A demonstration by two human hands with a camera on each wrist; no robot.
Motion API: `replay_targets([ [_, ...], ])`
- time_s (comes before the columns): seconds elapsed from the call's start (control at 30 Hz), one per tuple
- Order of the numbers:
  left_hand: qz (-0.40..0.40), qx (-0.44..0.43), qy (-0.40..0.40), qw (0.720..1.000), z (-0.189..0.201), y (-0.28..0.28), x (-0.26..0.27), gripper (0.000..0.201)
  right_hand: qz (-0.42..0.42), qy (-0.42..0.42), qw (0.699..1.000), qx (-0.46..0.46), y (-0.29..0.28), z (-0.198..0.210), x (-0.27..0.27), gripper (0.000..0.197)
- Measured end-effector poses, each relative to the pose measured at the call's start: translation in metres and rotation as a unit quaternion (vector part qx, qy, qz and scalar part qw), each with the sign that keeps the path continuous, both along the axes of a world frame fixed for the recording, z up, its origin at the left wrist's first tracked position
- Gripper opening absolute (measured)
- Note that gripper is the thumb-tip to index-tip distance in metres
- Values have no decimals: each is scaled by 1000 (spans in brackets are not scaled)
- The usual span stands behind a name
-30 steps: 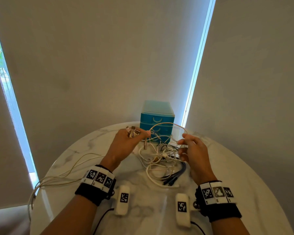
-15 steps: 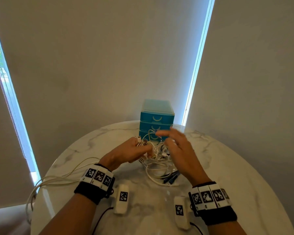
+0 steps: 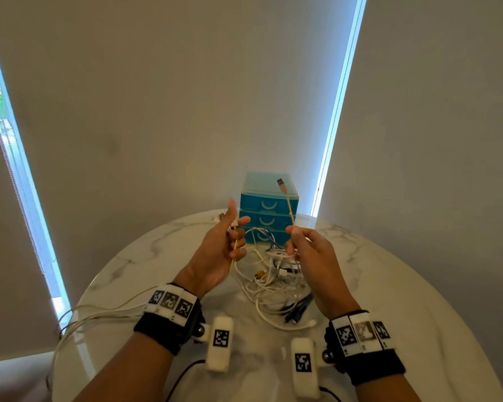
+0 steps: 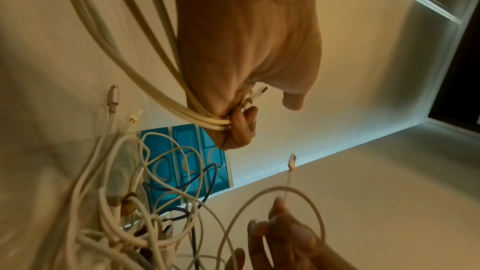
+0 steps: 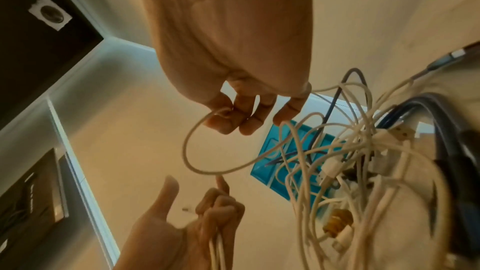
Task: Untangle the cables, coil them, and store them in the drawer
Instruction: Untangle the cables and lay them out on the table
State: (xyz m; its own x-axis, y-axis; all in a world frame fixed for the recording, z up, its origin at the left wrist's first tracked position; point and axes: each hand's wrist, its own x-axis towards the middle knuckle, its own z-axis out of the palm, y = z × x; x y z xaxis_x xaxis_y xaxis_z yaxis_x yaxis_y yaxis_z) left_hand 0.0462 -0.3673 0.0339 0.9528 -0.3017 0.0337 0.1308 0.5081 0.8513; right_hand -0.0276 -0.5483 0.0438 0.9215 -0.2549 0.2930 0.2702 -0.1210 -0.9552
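Marble table (image 3: 418, 300); right hand (image 3: 311, 256) pinching cable (image 3: 289, 210)

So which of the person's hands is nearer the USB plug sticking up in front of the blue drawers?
Right. The right hand pinches that cable just below the USB plug. The left hand is off to the plug's left, gripping its own bundle of white cables.

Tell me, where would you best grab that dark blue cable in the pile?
Probably at its plug ends, which stick out of the tangle toward the person on the marble table. Come from the near side with the right hand; the stiff plugs lie free there, while its far loop threads under white cables.
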Motion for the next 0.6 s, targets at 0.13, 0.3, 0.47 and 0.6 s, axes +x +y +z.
replay_targets([
  [0.13,32,88,-69,993,-3,-10,-4,62,24,-17,993,-116,12,-12,2,22],
  [0.3,118,118,-81,983,-14,-5,7,34,135,23,954,-267,15,-19,6,16],
  [0.47,193,-3,-53,980,-4,17,17,32,89,65,918,-380,-11,-19,7,9],
  [0.6,221,-97,-16,970,-2,39,25,26,-235,-73,933,-261,-39,-3,3,15],
])
